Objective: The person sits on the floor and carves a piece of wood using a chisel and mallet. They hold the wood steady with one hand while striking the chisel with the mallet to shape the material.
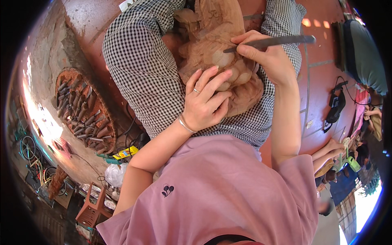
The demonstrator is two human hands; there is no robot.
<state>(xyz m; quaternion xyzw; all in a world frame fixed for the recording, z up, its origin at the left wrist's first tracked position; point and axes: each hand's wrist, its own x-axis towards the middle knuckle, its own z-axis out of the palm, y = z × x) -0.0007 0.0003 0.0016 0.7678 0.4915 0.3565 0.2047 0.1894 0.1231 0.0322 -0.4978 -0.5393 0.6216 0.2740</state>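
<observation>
A reddish-brown wood carving (247,96) with rounded lumps and flowing ridges lies between my legs, its lower end against my lap. My left hand (207,98) rests on the carving's near left side, fingers spread over the rounded lumps; a ring and a bracelet show on it. In my right hand (267,55) a slim dark carving tool (281,41) is pinched like a pen. Its narrow tip touches or hovers just over a smooth pale round part of the carving; I cannot tell which. The tool's thick end points right, past my knee.
To the left, a round tray (112,136) holds several wood-handled carving tools. Below it lie a yellow packet (125,152), a clear plastic bag (116,174) and a reddish plastic stool (93,208). A black strapped object (335,107) lies on the red tiles at right; other people sit farther off.
</observation>
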